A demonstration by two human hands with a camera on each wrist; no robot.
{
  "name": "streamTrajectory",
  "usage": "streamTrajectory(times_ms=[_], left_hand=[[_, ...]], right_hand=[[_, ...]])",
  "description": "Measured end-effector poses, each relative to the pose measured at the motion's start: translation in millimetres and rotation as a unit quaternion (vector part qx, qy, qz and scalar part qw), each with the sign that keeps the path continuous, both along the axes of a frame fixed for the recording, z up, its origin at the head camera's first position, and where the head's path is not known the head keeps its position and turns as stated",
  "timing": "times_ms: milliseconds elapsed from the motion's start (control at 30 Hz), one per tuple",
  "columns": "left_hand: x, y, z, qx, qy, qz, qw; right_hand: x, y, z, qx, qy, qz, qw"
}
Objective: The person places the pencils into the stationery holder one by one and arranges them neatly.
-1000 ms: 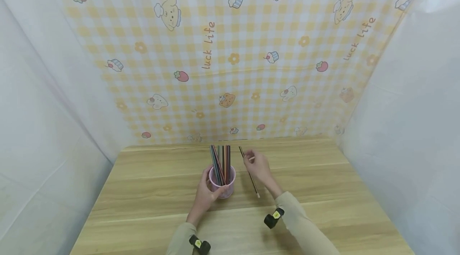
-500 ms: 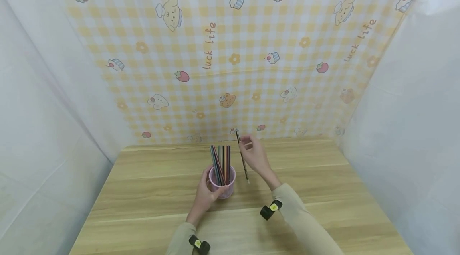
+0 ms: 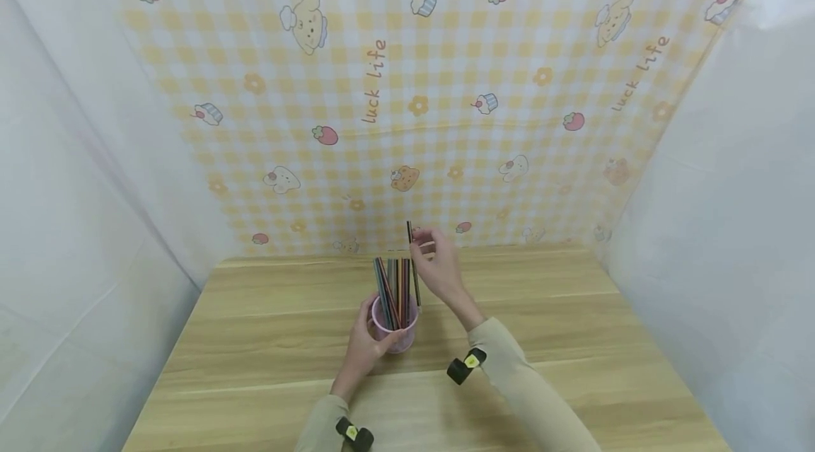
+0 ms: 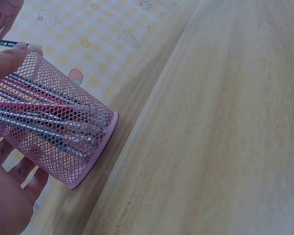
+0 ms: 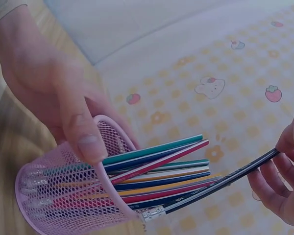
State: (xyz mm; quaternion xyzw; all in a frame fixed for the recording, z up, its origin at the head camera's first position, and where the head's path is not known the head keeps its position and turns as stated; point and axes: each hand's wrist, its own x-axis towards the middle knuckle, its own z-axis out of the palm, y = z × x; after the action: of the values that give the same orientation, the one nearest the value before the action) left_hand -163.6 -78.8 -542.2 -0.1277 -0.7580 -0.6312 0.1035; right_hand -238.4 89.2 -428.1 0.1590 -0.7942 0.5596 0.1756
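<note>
My left hand (image 3: 363, 351) grips a pink mesh pencil cup (image 3: 401, 343), its thumb over the rim. Several striped pencils (image 3: 390, 289) lean inside, in green, blue, red, orange and black. With its fingertips, my right hand (image 3: 439, 269) pinches a dark pencil (image 5: 213, 187) just right of the cup. This pencil has its silver ferrule (image 5: 153, 214) and eraser end down, level with the cup's rim and outside or over its edge; I cannot tell whether they touch. The cup's mesh wall (image 4: 54, 112) shows the pencils' lower ends in the left wrist view.
The cup stands on a wood-grain table (image 3: 255, 339). Behind it rises a yellow checked cloth (image 3: 446, 155) with cartoon prints. White sheets (image 3: 83, 226) hang at both sides. Each sleeve carries a black wrist strap (image 3: 467, 365).
My right hand has lifted the dark pencil off the table's right side and carried it up and left to the cup's rim. The left hand and cup have stayed put.
</note>
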Motion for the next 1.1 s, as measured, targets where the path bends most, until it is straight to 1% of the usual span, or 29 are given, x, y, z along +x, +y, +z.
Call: streamTrajectory(times_ms=[67, 167, 333, 400, 467, 633, 700, 833, 933, 1100], left_hand=[[0.0, 0, 0.1, 0.000, 0.002, -0.001, 1.0000], [0.9, 1, 2.0, 0.011, -0.001, -0.007, 0.9999], [0.9, 2, 3.9, 0.025, -0.011, -0.009, 0.9996], [0.4, 2, 3.3, 0.024, -0.010, -0.007, 0.9996], [-2.3, 3, -3.0, 0.025, -0.009, -0.005, 0.9996], [-10.9, 4, -25.2, 0.023, -0.005, 0.005, 0.9997], [-12.7, 3, -30.3, 0.024, -0.002, 0.003, 0.9997], [-14.8, 2, -34.8, 0.029, -0.001, -0.005, 0.9996], [-15.6, 1, -35.4, 0.021, 0.001, -0.005, 0.9998], [-15.8, 3, -35.3, 0.013, -0.001, 0.006, 0.9999]], right_hand=[[0.1, -2, -1.7, 0.002, 0.009, -0.001, 1.000], [0.8, -5, -3.0, 0.003, 0.023, 0.001, 1.000], [2.6, -10, -0.9, -0.015, 0.034, 0.012, 0.999], [2.8, -12, -1.2, -0.020, 0.035, 0.015, 0.999], [3.0, -13, -3.7, -0.016, 0.033, 0.014, 0.999], [3.8, -16, -16.4, 0.008, 0.020, 0.013, 1.000], [4.7, -17, -23.5, 0.018, 0.019, 0.016, 1.000], [8.4, -17, -40.0, 0.044, 0.024, 0.015, 0.999], [12.1, -17, -50.7, 0.057, 0.021, 0.013, 0.998], [16.3, -17, -61.0, 0.068, 0.017, 0.012, 0.997]])
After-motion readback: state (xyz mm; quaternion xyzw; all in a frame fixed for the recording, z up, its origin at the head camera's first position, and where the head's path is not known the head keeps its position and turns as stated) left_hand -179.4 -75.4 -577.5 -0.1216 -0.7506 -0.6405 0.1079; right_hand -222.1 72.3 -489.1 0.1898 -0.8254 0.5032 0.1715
